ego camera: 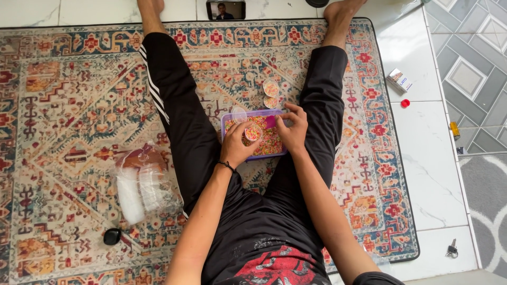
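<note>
Filled cups: 2, set beyond purple tray. Left hand grips 3rd cup, part-full. Right hand pinches pink scoop. Tray: lots of sprinkles left. Bag of empty cups waiting.

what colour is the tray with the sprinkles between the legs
Purple: the tray has a purple rim, seen best in the head view.

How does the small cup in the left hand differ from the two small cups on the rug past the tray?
The small cup is held in the left hand over the purple tray; the two cups on the rug stand free beyond the tray's far edge. The held cup is being worked on, with the right hand beside it; the two on the rug are untouched. All three are small, round, clear and hold colourful bits.
</note>
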